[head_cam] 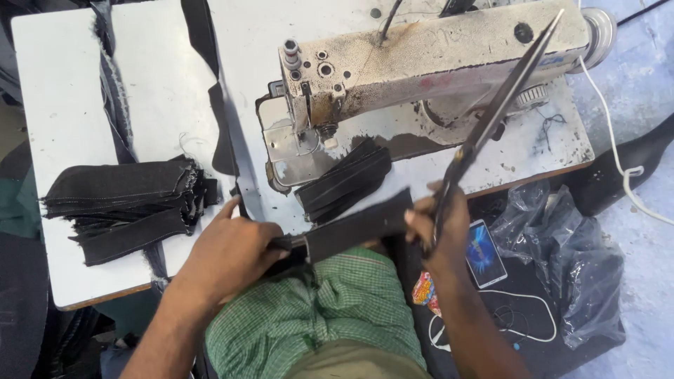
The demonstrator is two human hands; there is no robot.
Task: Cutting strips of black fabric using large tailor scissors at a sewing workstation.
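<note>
White table carries my sewing machine. My left hand grips a black strip; my right hand clutches scissors, raised. Trimming step, I judge; blades must come down accurately.

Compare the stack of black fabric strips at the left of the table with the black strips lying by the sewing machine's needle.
The stack of black fabric strips on the left is a large, thick pile; the small bundle of black strips by the needle holds only a few. The left stack lies roughly level across the white table; the small bundle slants up to the right. The left stack sits clear of the sewing machine; the small bundle lies at its base. Both are dark, cut strips untouched by either hand.
</note>
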